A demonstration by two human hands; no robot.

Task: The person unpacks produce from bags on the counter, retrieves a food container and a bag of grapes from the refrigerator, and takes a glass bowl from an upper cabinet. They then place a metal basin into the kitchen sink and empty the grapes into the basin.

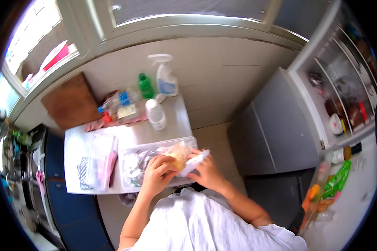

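Both my hands are over the right end of a clear plastic bin [126, 182] on the metal table. My left hand [157, 172] is closed on a clear plastic bag [179, 153] with something pale yellow inside. My right hand [209, 172] grips the bag's other side, where a whitish folded flap or strip [195, 163] sticks up between the fingers. The bag's contents are too blurred to name. In the bin, left of my hands, lie several crumpled clear plastic packets [136, 165].
On the table [77, 138] stand a spray bottle [166, 79], a green bottle [145, 85] and a white bottle [156, 115]. A clear lid [102, 152] lies left over cloths. A cutting board [71, 100] leans at the wall. The fridge door [352, 180] hangs open at right.
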